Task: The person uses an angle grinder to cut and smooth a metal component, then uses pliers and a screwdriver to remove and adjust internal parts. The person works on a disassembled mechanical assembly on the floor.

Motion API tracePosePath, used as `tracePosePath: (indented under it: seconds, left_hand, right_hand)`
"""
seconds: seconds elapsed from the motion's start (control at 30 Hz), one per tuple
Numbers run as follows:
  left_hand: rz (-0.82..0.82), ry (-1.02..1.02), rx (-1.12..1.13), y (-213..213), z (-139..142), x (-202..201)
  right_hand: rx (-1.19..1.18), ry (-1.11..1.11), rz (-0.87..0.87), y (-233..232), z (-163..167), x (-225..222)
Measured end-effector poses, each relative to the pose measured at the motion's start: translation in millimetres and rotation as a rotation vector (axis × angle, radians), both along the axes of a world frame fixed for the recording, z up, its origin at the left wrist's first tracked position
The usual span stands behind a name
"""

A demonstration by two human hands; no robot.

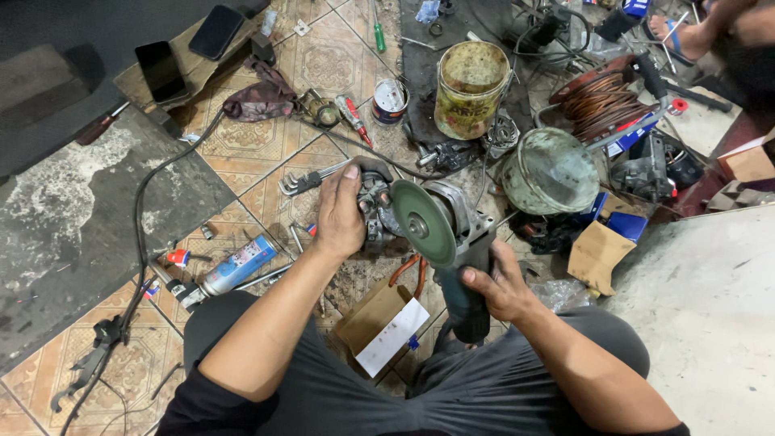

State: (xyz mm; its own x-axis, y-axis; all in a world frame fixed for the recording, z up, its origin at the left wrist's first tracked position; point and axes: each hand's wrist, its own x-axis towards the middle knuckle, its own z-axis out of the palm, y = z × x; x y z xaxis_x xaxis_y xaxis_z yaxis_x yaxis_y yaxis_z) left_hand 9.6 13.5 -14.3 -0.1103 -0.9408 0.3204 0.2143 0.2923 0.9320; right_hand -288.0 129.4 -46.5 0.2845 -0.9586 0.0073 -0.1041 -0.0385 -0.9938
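Head view: right grip [502, 282] around grinder [452, 250]

- Grinder disc [421, 222]: green, silver hub.
- Grinder body [457, 300]: dark teal, perhaps.
- Bucket [470, 87] at twelve o'clock: yellow, stained.
- Floor tiles [242, 145]: beige, brown ornamental pattern.
- Spray can [236, 266] at nine o'clock: blue and white.
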Motion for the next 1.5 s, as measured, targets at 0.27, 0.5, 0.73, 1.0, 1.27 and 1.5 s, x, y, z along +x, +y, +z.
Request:
tracePosePath:
  seconds: [0.27, 0.5, 0.73, 1.0, 1.27, 1.5]
  left_hand:
    - [0.077, -0.103, 0.006, 4, 17, 4]
    - [0.042, 0.005, -0.016, 5, 19, 7]
    - [0.074, -0.106, 0.009, 2, 14, 11]
    - [0.075, -0.098, 0.012, 5, 14, 8]
    - [0.114, -0.182, 0.008, 3, 19, 7]
    - [0.082, -0.12, -0.051, 6, 26, 7]
  right_hand:
    - [0.095, -0.089, 0.005, 2, 12, 13]
    - [0.125, 0.027, -0.073, 5, 1, 12]
    - [0.093, -0.002, -0.062, 5, 0, 15]
    - [0.041, 0.038, -0.025, 4, 21, 25]
    - [0.149, 0.036, -0.091, 6, 12, 20]
    - [0.198, -0.059, -0.086, 10, 2, 17]
